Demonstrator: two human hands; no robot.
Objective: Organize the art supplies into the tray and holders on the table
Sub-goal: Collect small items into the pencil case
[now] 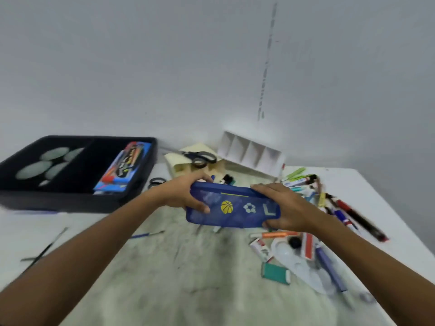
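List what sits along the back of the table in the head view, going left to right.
Black tray holding a colourful marker pack → black-handled scissors lying on a cream holder → white divided holder, tipped back → green pens at the top of the loose pile.

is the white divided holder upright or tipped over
Tipped: the white divided holder leans back toward the wall, its four compartments' openings facing the camera.

Soft, even indoor light falls without harsh shadows or glare, while motion blur smears the whole wide-angle view, bending the table (367, 184) toward the edges.
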